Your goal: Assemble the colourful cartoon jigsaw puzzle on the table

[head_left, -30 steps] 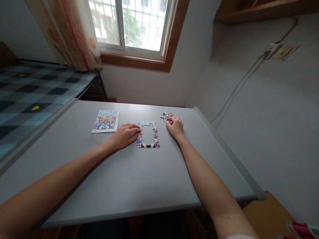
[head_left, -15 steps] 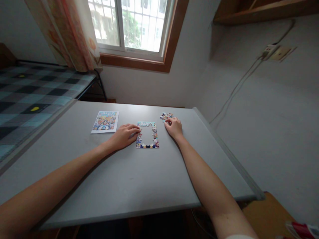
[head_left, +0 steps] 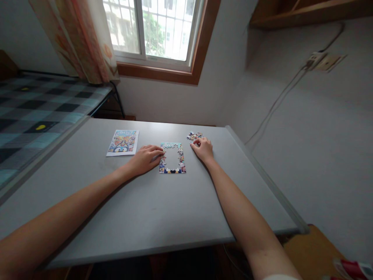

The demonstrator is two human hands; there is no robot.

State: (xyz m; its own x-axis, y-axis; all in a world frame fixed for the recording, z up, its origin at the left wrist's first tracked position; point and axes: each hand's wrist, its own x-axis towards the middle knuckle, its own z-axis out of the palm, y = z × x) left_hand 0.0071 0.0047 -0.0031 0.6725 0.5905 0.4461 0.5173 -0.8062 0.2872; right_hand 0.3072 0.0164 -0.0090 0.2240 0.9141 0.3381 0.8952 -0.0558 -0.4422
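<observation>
A jigsaw puzzle border [head_left: 173, 171] lies flat on the table, joined into a rectangle with a bare middle. My left hand [head_left: 147, 157] rests at its left side, fingers stretched out and fingertips touching the edge. To the right of the border, my right hand [head_left: 203, 149] pinches a small puzzle piece [head_left: 191, 144], light bluish at the fingertips and mostly hidden. Just behind that hand is a pile of loose puzzle pieces [head_left: 193, 135], partly covered by the fingers. A printed reference picture [head_left: 122, 143] lies to the left, beyond my left hand.
The grey-white table [head_left: 151, 217] has a raised strip [head_left: 271, 182] along its right edge. A bed with a checked cover [head_left: 43, 105] stands at the left. Behind are a window [head_left: 163, 31] and curtain [head_left: 81, 42]. Cables [head_left: 274, 105] hang from a wall socket at right.
My right hand's fingertips have shifted slightly left, away from the pile, with a small puzzle piece now showing between them. My left hand stays put.
</observation>
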